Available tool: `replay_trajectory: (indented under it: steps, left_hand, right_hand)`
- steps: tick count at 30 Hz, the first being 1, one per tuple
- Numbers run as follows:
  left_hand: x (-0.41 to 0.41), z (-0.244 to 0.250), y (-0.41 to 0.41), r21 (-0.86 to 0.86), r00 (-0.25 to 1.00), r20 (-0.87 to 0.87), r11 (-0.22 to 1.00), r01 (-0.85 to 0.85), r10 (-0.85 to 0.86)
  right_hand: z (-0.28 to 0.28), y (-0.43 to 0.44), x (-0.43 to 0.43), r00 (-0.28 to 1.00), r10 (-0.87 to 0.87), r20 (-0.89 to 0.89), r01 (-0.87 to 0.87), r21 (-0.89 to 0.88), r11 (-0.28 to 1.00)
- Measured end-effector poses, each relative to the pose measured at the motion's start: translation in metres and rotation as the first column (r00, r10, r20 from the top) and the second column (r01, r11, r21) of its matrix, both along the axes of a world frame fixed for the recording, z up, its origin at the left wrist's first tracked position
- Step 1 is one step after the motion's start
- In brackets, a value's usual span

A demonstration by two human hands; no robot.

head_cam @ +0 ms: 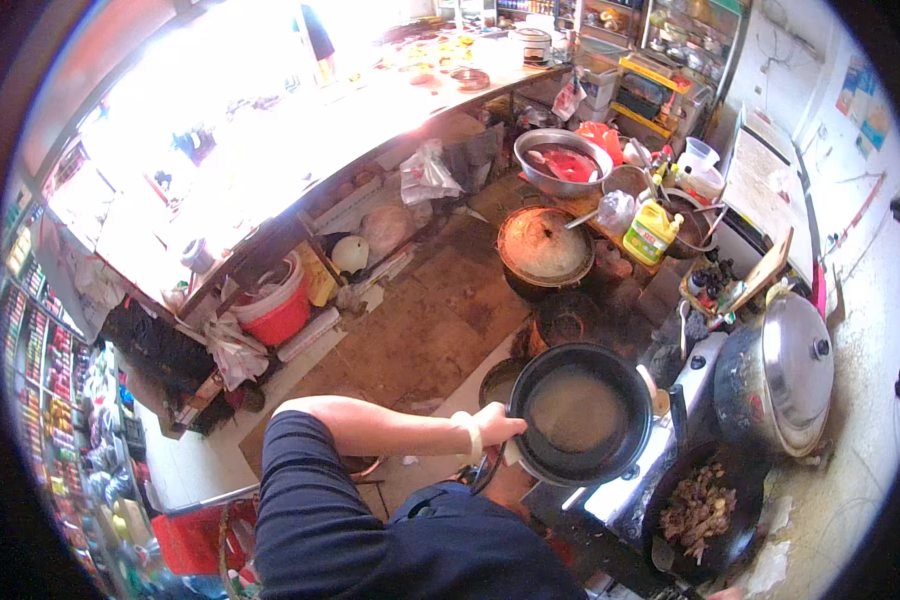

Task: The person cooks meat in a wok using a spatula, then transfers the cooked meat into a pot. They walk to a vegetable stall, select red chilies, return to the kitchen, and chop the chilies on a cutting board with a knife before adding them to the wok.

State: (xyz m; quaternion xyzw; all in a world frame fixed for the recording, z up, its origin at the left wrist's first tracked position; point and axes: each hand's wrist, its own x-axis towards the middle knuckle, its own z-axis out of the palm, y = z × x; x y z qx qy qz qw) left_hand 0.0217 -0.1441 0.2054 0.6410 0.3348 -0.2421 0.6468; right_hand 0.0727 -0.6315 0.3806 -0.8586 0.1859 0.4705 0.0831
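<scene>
My left hand (498,429) reaches across from the left and grips the left side of a deep black pan (525,390), at its rim or side handle. Cloudy, brownish liquid (579,412) covers the pan's bottom. To the right of it, a dark wok (746,495) holds browned chunks of meat (697,510). A small patch of skin, seemingly part of my right hand (724,594), shows at the bottom edge below the wok. Its fingers and anything in them are hidden.
A large lidded pot (742,390) stands behind the wok. Farther off are a soot-stained pot (547,255), a metal basin (529,165) with red contents and a yellow jug (649,232). A long counter (330,165) runs along the bright window; a red bucket (277,315) sits below.
</scene>
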Motion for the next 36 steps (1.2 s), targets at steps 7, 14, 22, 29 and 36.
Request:
replay_trajectory:
  steps: [7,14,22,29,36]
  left_hand:
    - [-0.043,-0.031,0.009,0.042,0.99,0.089,0.993,-0.111,0.107]
    - [-0.075,-0.01,0.018,-0.069,0.96,0.003,0.958,-0.278,0.279]
    - [-0.096,-0.021,0.036,0.026,0.903,-0.015,0.903,-0.43,0.43]
    - [-0.107,-0.016,0.034,-0.013,0.841,-0.025,0.841,-0.542,0.541]
    - [-0.119,-0.014,0.034,-0.106,0.774,-0.024,0.768,-0.632,0.633]
  right_hand:
    - [-0.122,-0.024,-0.042,0.919,0.272,0.285,-0.261,-0.076,0.962]
    - [-0.176,-0.043,-0.078,0.881,-0.06,0.468,-0.051,0.222,0.974]
    - [-0.159,0.014,-0.086,0.838,0.002,0.545,-0.089,0.134,0.987]
    - [-0.159,0.01,-0.094,0.831,0.071,0.551,-0.143,0.09,0.986]
    - [-0.143,0.011,-0.086,0.88,0.124,0.459,-0.173,0.065,0.983]
